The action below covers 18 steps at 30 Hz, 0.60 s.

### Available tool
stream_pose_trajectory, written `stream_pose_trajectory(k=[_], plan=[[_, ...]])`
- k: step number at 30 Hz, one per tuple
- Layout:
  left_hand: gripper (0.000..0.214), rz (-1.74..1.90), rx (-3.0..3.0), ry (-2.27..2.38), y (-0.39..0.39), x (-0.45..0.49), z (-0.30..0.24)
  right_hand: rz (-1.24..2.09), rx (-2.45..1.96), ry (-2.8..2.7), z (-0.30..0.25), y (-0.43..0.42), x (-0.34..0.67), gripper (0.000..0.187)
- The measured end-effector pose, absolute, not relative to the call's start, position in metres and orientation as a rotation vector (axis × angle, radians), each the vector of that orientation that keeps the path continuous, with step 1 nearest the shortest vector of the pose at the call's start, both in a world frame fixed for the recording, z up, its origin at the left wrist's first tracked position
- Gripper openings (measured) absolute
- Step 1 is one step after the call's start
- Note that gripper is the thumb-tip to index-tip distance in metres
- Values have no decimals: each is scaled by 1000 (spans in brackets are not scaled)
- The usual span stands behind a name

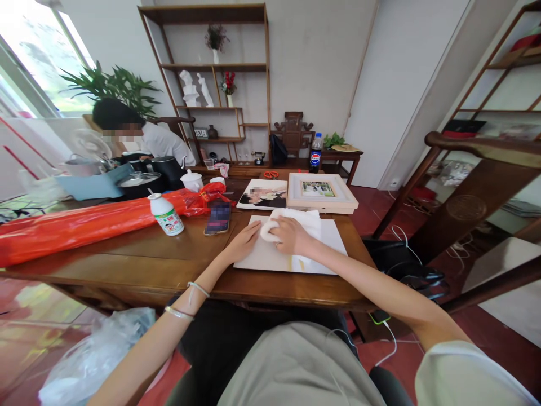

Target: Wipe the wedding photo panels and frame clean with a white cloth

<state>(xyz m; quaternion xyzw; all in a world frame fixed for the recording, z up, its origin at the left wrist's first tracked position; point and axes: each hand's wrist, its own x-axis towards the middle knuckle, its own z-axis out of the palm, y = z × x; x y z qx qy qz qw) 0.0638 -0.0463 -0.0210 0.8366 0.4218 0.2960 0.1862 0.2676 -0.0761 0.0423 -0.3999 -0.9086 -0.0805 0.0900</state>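
Observation:
A flat white board (260, 260) lies on the wooden table in front of me. My right hand (292, 235) is closed around a folded white cloth (311, 220) and presses it onto the board. Part of the cloth bulges out at the left of my fingers, and the rest spreads behind the hand. My left hand (244, 242) rests with stretched fingers on the board's left side, close to the cloth. A yellowish mark shows on the board's near part, below my right wrist.
Behind the board lie a photo print (262, 194) and a framed picture (323, 192). To the left are a phone (217, 219), a white bottle (166, 214) and a long red plastic wrap (97, 224). A cola bottle (315, 153) stands behind. Another person (164, 144) sits at the far left.

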Motion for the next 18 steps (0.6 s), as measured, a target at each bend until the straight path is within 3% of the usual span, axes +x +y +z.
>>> stream_pose_trajectory(k=[12, 18], plan=[[48, 935, 2086, 1055, -41, 55, -19, -449, -1034, -2753, 44, -177, 211, 26], [46, 941, 2090, 1071, -43, 55, -18, -397, -1161, -2750, 47, -161, 209, 21]])
